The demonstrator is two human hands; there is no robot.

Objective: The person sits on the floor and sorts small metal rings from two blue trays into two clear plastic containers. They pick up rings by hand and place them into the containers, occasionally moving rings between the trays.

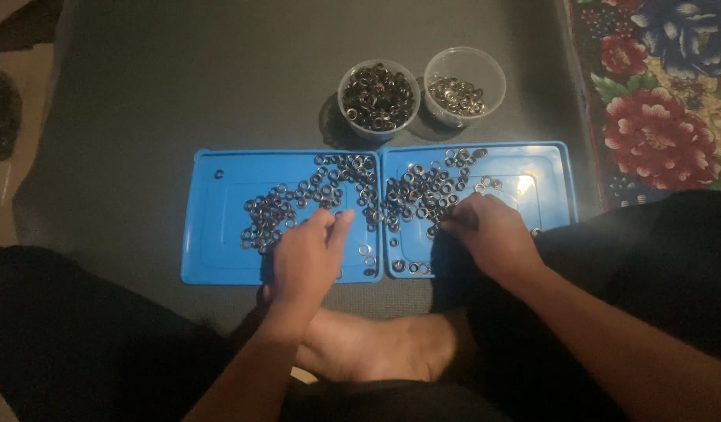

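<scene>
Rings (341, 191) of dark metal lie scattered across 2 blue trays (220, 258) set side by side in front of you. Your left hand (307, 258) pinches fingertips together over the left tray; your right hand (493, 234) curls onto rings (grip unclear). Behind stand 2 clear cups (378, 98), both holding rings.

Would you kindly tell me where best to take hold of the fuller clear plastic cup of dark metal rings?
Probably grip the fuller clear plastic cup around its round side wall, coming from its left: it stands upright and open-topped, and the second clear cup crowds its right side.
</scene>
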